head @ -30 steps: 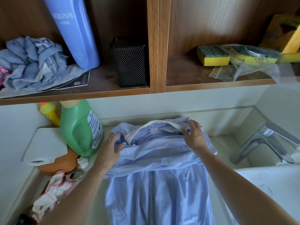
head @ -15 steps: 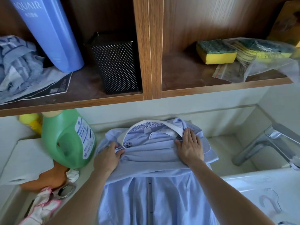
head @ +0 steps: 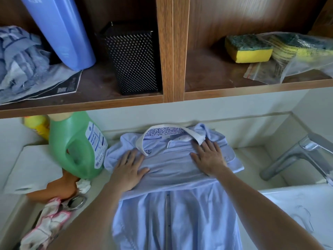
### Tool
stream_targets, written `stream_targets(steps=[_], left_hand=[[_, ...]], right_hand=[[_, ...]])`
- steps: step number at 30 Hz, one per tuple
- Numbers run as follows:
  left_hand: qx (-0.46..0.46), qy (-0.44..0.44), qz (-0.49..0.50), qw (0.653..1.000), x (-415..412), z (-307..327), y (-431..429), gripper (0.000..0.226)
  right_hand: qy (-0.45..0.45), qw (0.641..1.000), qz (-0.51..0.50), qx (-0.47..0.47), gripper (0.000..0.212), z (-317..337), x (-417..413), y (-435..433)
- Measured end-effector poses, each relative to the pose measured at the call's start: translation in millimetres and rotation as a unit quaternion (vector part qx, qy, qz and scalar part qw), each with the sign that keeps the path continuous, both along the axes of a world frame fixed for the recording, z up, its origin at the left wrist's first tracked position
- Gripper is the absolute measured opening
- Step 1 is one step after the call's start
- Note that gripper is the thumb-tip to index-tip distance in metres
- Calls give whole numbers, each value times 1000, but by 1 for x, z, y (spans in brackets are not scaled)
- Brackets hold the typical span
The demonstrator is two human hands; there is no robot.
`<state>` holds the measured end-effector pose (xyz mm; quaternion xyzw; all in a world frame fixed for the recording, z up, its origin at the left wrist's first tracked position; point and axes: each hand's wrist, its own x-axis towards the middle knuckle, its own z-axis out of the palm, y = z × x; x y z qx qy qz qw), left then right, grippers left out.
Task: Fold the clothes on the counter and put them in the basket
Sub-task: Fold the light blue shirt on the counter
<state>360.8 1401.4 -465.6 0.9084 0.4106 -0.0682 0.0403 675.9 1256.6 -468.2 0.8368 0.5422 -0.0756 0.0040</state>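
Observation:
A light blue collared shirt (head: 173,166) lies on the pale counter (head: 100,193), its white collar toward the back wall and its upper part folded over the lower body. My left hand (head: 128,169) lies flat on the fold's left side, fingers straight. My right hand (head: 210,156) presses flat on the right side, just below the collar. No basket is in view.
A green detergent jug (head: 77,143) and a yellow bottle (head: 37,124) stand left of the shirt, with white paper (head: 34,170), scissors (head: 77,202) and a pink-edged cloth (head: 46,224). A faucet (head: 295,156) and sink lie right. The shelf above holds a blue bottle, black mesh box, sponges and crumpled cloth.
Both hands went from gripping the shirt's shoulders near the collar to lying flat on the folded part. The fold now sits smoother and flatter.

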Motion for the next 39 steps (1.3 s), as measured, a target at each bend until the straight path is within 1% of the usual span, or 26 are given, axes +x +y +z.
stream_targets(steps=[1, 2, 3, 4, 5, 7, 8, 9, 11, 13, 17, 19, 20, 22, 24, 25, 26, 27, 29, 31, 32, 34, 35, 37, 38, 39], left_hand=[[-31, 24, 20, 999, 3, 7, 0, 82], [-40, 15, 35, 998, 8, 14, -3, 73], [-22, -18, 39, 999, 10, 21, -11, 66], [19, -66, 28, 997, 8, 27, -25, 61], [50, -120, 10, 991, 5, 29, -41, 56], [86, -236, -37, 967, -9, 25, -84, 43], [87, -270, -48, 958, -17, 23, -107, 37], [86, -289, -47, 952, -26, 22, -130, 33], [101, -283, -38, 953, -43, 12, -168, 31], [91, -251, -37, 963, -64, -2, -197, 36], [109, -151, -52, 981, -103, -21, -214, 48], [127, -127, -40, 983, -110, -16, -210, 47], [124, -131, -21, 983, -111, -10, -211, 44], [92, -188, 47, 977, -108, 5, -222, 33], [26, -251, 105, 962, -100, 12, -248, 27], [-4, -269, 114, 956, -97, 12, -266, 26], [-18, -264, 108, 958, -96, 8, -285, 28], [5, -233, 89, 968, -99, 0, -301, 33], [98, -148, 49, 983, -116, -15, -323, 43], [160, -124, 39, 979, -138, -25, -320, 47], [166, -121, 46, 978, -148, -25, -313, 49], [140, -114, 72, 981, -160, -21, -299, 55], [105, -125, 82, 983, -163, -16, -297, 55], [23, -183, 81, 979, -163, -4, -306, 48], [-15, -204, 64, 977, -161, 3, -317, 50], [-45, -204, 30, 977, -161, 7, -333, 58]], right_hand=[[8, 999, -5, -32, 73, 7, 0, 6], [8, 998, -13, -63, 69, 17, -3, 12], [-3, 997, -20, -76, 64, 26, -11, 15], [-23, 997, -18, -65, 60, 35, -23, 12], [-39, 999, -2, -15, 54, 41, -38, 4], [-31, 986, 57, 155, 35, 45, -76, -27], [-13, 972, 85, 221, 28, 43, -96, -48], [8, 962, 104, 250, 26, 37, -115, -68], [29, 966, 123, 225, 32, 21, -142, -104], [40, 971, 131, 196, 43, 2, -150, -128], [40, 965, 227, 122, 56, -17, -128, -144], [51, 964, 250, 75, 64, -10, -108, -135], [54, 967, 242, 65, 66, -6, -100, -134], [65, 971, 208, 95, 61, 4, -101, -142], [76, 968, 168, 168, 51, 14, -123, -164], [86, 962, 154, 207, 47, 15, -142, -182], [94, 956, 152, 231, 45, 11, -160, -203], [99, 956, 156, 228, 46, 8, -175, -224], [77, 972, 150, 166, 54, -1, -192, -267], [39, 987, 105, 113, 64, -9, -183, -298], [28, 992, 83, 90, 70, -8, -176, -305], [37, 997, 57, 48, 82, 3, -170, -308], [45, 996, 46, 61, 82, 13, -175, -309], [57, 987, 58, 141, 66, 26, -197, -316], [64, 978, 99, 174, 57, 27, -211, -322], [65, 971, 151, 172, 55, 27, -228, -331]])
